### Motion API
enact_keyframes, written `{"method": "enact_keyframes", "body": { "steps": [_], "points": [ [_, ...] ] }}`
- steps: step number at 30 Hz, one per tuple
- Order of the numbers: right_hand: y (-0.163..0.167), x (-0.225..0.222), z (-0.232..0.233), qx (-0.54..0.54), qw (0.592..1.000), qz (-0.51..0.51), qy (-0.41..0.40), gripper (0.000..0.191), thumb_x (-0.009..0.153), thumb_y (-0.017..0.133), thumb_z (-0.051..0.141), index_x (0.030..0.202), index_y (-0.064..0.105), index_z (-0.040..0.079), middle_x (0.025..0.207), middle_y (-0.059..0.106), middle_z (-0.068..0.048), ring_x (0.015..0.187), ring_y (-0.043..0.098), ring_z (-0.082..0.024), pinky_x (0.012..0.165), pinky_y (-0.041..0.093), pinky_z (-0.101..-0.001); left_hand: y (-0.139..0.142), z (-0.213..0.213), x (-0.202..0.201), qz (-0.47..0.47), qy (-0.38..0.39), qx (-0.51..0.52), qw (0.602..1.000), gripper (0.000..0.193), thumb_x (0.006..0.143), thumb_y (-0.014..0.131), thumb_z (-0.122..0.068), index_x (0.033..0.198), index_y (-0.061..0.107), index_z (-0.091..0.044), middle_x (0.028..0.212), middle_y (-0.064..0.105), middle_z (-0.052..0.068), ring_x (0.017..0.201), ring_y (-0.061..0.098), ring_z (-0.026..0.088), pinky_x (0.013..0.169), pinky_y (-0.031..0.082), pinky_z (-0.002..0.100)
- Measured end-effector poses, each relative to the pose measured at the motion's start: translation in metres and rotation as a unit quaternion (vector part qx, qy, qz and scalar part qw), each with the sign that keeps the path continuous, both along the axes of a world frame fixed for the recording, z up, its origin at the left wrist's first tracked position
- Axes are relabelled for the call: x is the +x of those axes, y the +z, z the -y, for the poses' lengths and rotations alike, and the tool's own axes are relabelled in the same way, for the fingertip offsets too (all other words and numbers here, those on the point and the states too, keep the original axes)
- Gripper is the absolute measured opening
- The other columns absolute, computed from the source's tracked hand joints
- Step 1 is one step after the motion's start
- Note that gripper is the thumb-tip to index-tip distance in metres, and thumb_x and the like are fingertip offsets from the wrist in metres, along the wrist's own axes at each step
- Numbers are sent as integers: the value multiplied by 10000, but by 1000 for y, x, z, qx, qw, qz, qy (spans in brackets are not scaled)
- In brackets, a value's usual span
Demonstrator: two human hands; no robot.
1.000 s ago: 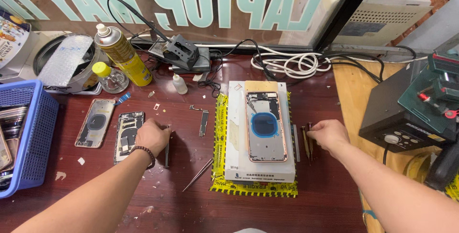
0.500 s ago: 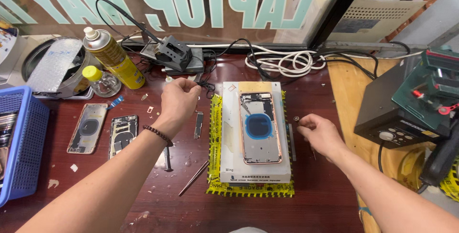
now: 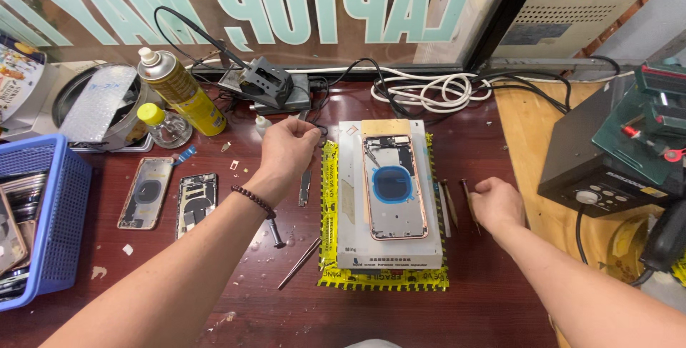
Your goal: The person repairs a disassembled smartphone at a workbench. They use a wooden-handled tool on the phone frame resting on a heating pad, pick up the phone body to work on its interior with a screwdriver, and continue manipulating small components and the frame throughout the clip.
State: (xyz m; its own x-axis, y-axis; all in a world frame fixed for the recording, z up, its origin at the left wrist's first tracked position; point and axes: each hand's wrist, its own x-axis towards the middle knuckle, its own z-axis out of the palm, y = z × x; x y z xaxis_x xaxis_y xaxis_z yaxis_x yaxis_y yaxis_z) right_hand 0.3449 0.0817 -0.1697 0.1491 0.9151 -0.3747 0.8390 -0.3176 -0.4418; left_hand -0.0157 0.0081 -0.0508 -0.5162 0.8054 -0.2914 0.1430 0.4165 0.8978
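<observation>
At centre frame we see the left hand with fingertips pinched, apparently on a thin black cable, beside the opened phone housing on its white block. Right of it, the right hand curls around a slim tool.

- A dark red-brown table fills most of the frame, speckled with small white chips at lower left.
- At centre lies a white slab on yellow striped tape.
- Left of centre lie two opened phone shells.
- At far left stands a blue basket.
- At upper left stands a yellow spray can, beside a small yellow-capped bottle.
- At upper centre lies a coiled white cable.
- At lower centre lie metal tweezers.
</observation>
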Motion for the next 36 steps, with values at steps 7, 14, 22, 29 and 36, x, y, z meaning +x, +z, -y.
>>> {"method": "enact_keyframes", "body": {
  "steps": [7, 14, 22, 29, 36],
  "points": [
    [-5, 3, -8, 9, 995, 91, 47, 289, 902, 739, 237, 1163, 738, 113, 1164, 742, -141, 1117, 692, -319, 947, 551, -453, 8, 2, 5, 24, -21, 18, 999, 148, 939, 675, -134, 1000, 728, -9, 776, 691, 23, 593, 613, 85, 520, 501, 260],
    [95, -35, -38, 309, 933, -148, 112, 209, 989, 668, 147, 1158, 586, 54, 947, 735, -127, 796, 737, -234, 753, 566, -371, 19, -7, 18, 75, -36, 77, 994, 137, 911, 684, -90, 1008, 702, 5, 795, 712, 41, 596, 636, 100, 525, 527, 268],
    [178, -90, -11, 430, 838, -206, 267, 151, 993, 699, 92, 1111, 618, 43, 934, 748, -108, 852, 755, -205, 736, 573, -339, 64, -29, 72, 42, -171, 197, 965, 251, 840, 770, -94, 1072, 730, -5, 784, 735, 31, 633, 633, 54, 552, 531, 230],
    [172, -102, -11, 337, 880, -268, 203, 145, 1034, 663, 108, 1145, 602, 39, 931, 765, -74, 820, 725, -158, 745, 572, -325, 73, -38, 75, 39, -171, 216, 960, 298, 829, 737, -75, 1123, 726, -30, 812, 739, 32, 670, 657, 62, 574, 543, 235],
    [151, -103, -39, 108, 828, -550, -13, 615, 961, 635, 11, 1489, 326, 72, 1137, 716, -106, 946, 716, -185, 804, 644, -353, 44, -19, 39, 63, -82, 93, 990, 230, 845, 692, -51, 1067, 733, -12, 861, 752, 48, 679, 679, 101, 609, 575, 264]
  ]
}}
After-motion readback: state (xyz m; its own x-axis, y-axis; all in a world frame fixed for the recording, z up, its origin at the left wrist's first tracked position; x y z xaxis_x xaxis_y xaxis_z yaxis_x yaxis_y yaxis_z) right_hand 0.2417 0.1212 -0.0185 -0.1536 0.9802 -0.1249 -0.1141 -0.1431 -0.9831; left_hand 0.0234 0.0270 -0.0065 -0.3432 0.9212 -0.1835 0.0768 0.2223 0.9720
